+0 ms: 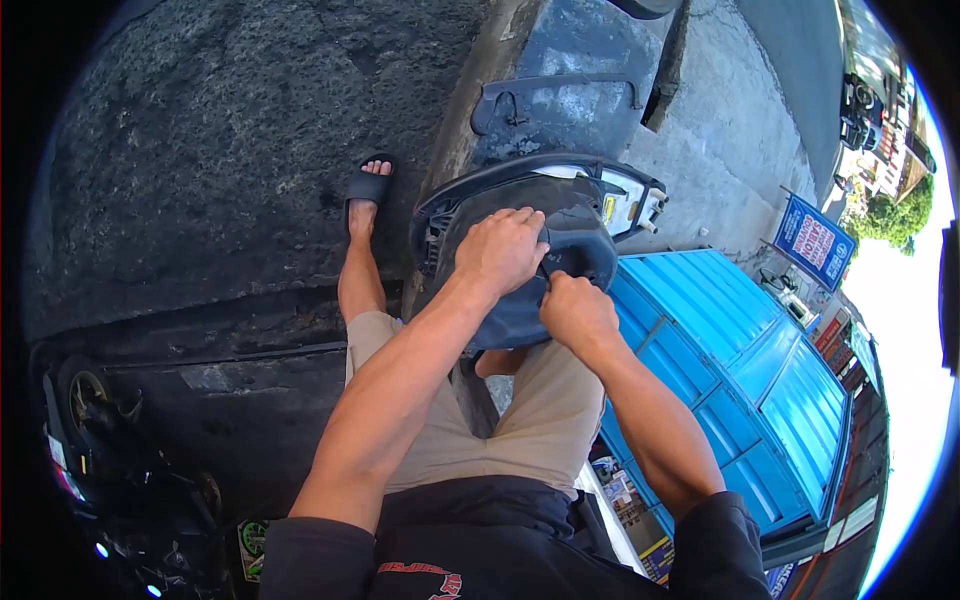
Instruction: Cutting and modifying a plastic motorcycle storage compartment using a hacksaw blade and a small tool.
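A black seat [575,240], shaped like a motorcycle seat, lies between my knees with a dark, creased cover over it. My left hand [505,250] bends over the middle of it, its fingers closed on the cover. Just to the right, my right hand [580,312] is closed like a fist near the cover's edge. A small dark piece shows at its fingertips, too hidden to name. Behind the seat runs a curved black rim [470,195], joined at the right to a white panel [625,205] with a yellow label.
A long black bar-like part [555,90] lies on the concrete ledge ahead. My sandalled foot [370,185] stands on dark, rough ground at left. Close on the right is a bright blue ribbed metal body [700,330], with a blue banner [812,240] beyond. Motorcycles [130,460] stand at lower left.
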A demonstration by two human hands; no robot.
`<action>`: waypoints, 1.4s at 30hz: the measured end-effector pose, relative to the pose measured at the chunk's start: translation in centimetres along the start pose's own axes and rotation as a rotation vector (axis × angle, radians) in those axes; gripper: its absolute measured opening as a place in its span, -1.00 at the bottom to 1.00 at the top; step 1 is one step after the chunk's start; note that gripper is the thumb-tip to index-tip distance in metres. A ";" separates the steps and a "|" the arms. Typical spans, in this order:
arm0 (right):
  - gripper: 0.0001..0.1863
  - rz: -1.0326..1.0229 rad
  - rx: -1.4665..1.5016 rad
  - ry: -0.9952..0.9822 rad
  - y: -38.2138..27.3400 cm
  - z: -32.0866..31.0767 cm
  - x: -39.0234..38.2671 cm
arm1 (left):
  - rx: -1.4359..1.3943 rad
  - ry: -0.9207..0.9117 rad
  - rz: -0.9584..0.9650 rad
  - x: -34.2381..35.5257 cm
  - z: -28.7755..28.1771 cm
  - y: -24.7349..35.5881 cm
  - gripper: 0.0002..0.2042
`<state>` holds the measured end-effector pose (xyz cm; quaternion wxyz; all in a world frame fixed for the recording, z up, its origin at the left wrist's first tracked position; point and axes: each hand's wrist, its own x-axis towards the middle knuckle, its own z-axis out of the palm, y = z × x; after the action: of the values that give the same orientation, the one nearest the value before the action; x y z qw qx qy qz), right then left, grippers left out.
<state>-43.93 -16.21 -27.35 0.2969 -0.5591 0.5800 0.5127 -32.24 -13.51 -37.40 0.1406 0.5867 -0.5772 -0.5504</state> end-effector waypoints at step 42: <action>-0.69 0.033 0.116 0.108 0.0 1.1 0.9 | -0.035 0.014 0.028 0.9 -1.0 0.3 -0.56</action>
<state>-44.41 -15.48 -28.53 0.2889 -0.5581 0.6330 0.4521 -31.81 -14.85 -37.25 0.1628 0.5799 -0.5747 -0.5541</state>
